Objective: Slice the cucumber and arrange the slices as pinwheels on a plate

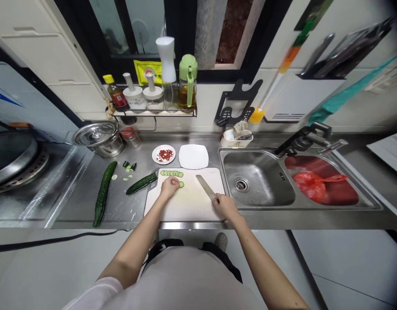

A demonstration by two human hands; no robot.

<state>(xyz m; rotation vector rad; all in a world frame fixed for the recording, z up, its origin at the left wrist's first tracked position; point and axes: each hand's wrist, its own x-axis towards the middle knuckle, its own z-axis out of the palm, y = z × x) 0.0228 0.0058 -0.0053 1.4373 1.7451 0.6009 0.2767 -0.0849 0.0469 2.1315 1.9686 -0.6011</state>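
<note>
My right hand (226, 206) is closed round the handle of a knife (205, 186), whose blade points up and left over the white cutting board (192, 211). Fingers pinched, my left hand (170, 187) is at the board's left part, beside a cucumber slice (181, 184); whether it grips anything is too small to tell. A row of overlapping cucumber slices (171, 173) lies along the board's top left. The cut cucumber (142, 184) rests at the board's left edge. Above the board are a plate of chopped red pieces (164, 154) and a bare white plate (193, 156).
A whole cucumber (104, 193) and some scraps (129, 167) lie on the steel counter to the left, near a lidded pot (103, 140). To the right is a double sink (259, 178) with a red bag (310, 186). Bottles stand on a rack (156, 113).
</note>
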